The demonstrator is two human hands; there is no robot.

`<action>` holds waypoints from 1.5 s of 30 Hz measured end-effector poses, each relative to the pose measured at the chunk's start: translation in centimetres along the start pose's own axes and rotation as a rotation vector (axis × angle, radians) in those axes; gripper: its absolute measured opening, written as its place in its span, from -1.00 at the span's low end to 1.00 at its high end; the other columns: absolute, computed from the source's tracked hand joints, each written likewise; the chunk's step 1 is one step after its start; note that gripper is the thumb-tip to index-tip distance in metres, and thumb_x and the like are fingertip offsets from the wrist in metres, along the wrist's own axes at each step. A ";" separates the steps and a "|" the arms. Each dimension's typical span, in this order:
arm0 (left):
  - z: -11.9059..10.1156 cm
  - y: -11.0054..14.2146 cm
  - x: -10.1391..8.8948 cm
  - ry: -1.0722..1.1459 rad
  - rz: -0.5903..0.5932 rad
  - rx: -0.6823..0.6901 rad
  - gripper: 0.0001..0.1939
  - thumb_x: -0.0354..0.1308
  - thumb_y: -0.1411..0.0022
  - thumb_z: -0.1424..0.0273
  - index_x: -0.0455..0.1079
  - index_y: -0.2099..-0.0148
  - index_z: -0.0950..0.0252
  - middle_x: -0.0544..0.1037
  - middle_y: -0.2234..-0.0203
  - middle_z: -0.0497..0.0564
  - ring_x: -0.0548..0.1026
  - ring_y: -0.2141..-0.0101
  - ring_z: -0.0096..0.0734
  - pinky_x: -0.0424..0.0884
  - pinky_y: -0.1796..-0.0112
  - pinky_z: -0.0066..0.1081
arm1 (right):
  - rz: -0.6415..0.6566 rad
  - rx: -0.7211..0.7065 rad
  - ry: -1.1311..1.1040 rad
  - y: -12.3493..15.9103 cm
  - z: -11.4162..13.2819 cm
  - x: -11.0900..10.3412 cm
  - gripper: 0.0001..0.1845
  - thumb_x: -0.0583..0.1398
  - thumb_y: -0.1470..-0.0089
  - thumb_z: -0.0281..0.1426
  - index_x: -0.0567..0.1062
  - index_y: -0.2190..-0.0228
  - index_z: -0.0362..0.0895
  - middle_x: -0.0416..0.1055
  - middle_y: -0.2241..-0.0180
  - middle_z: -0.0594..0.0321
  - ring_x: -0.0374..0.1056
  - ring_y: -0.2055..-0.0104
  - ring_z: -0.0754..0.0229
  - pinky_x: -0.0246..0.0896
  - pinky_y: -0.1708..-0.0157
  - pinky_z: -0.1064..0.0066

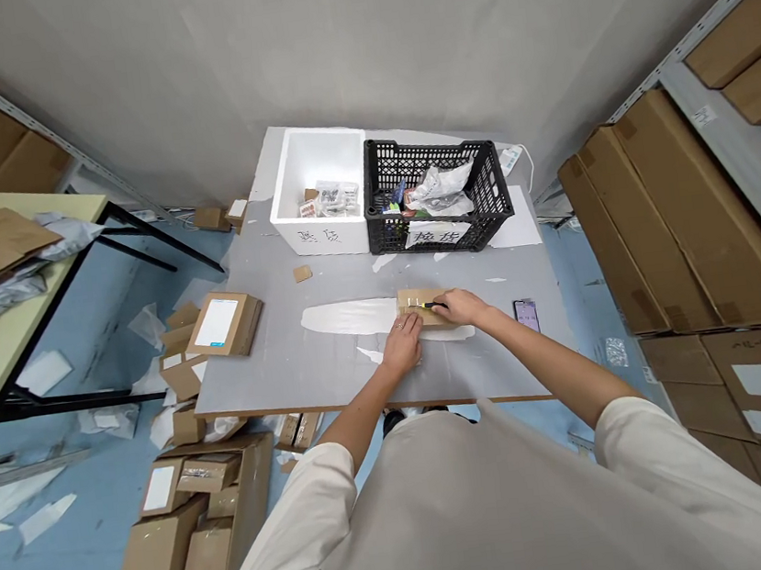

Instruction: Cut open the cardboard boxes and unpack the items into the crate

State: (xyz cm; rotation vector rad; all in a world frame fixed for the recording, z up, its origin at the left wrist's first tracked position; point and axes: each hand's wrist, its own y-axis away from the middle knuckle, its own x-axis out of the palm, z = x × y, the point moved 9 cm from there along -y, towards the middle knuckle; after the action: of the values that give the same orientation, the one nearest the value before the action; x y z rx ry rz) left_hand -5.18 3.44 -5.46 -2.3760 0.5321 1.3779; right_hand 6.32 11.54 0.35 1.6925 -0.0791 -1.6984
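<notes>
A small brown box (pixel 417 306) lies on the gray table (pixel 335 364), right in front of the person. The left hand (pixel 402 342) presses flat on its near edge. The right hand (pixel 461 306) is closed around a yellow-and-black cutter (pixel 433 304) on top of the box. The white foam box (pixel 322 190) and the black basket (pixel 437 193) have hand-written labels, too small to read.

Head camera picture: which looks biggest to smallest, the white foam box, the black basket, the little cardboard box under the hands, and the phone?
1. Black basket and white foam box: look about alike, too close to rank.
2. Little cardboard box.
3. Phone, smallest.
</notes>
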 end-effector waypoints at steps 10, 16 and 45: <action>-0.6 -0.4 -0.2 -0.021 0.015 -0.024 -0.25 0.05 -0.18 0.52 0.08 -0.42 0.37 0.28 -0.30 0.29 0.16 -0.33 -0.02 0.04 -0.34 0.04 | 0.021 0.060 0.050 -0.5 -0.4 -0.1 -0.52 -0.04 -0.38 -0.16 0.58 0.02 -0.09 0.54 0.00 -0.03 0.45 0.00 -0.01 0.23 0.09 0.32; -0.7 -0.6 -0.3 -0.068 0.010 -0.046 -0.30 0.03 -0.21 0.51 0.10 -0.40 0.41 0.29 -0.29 0.29 0.18 -0.32 -0.03 0.07 -0.32 -0.03 | 0.029 0.085 0.060 -0.2 -1.4 0.0 -0.51 -0.03 -0.38 -0.13 0.59 0.03 -0.08 0.53 0.00 -0.04 0.46 -0.01 -0.03 0.25 0.09 0.30; -1.6 -0.9 0.8 -0.215 0.089 -0.135 -0.26 0.06 -0.20 0.50 0.06 -0.42 0.33 0.24 -0.33 0.28 0.18 -0.32 0.03 0.10 -0.28 0.01 | 0.033 0.203 -0.018 6.5 -14.5 1.8 -0.55 0.06 -0.28 -0.09 0.64 0.05 0.02 0.57 0.08 -0.02 0.46 0.05 -0.09 0.21 0.19 0.27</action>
State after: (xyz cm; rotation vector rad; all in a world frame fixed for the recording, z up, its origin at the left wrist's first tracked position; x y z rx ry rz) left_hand -3.21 3.43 -5.29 -2.2909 0.5041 1.7349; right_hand 22.35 12.11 0.22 1.8116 -0.2954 -1.7297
